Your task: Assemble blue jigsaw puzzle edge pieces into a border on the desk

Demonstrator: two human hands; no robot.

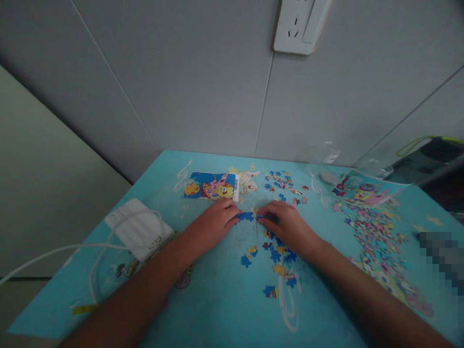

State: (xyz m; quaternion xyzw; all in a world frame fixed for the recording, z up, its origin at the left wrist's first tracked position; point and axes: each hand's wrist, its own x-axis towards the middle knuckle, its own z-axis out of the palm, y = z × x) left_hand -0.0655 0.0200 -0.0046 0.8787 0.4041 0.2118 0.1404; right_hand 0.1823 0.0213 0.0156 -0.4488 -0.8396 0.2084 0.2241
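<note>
My left hand [213, 220] and my right hand [286, 224] rest on a turquoise table [217, 309], fingertips meeting over a small strip of joined blue puzzle pieces [246, 216]. Each hand pinches one end of that strip. Loose blue and yellow pieces [275, 253] lie under and just near my right wrist. Behind my left hand a cartoon reference card [210, 186] lies flat.
A white power adapter [139, 229] with its white cable [72, 247] sits at the left. More loose pieces [284, 183] lie at the back middle, and a big heap of pieces [377, 241] on the right. A clear plastic bag [326, 154] and a wall socket [299, 24] are behind.
</note>
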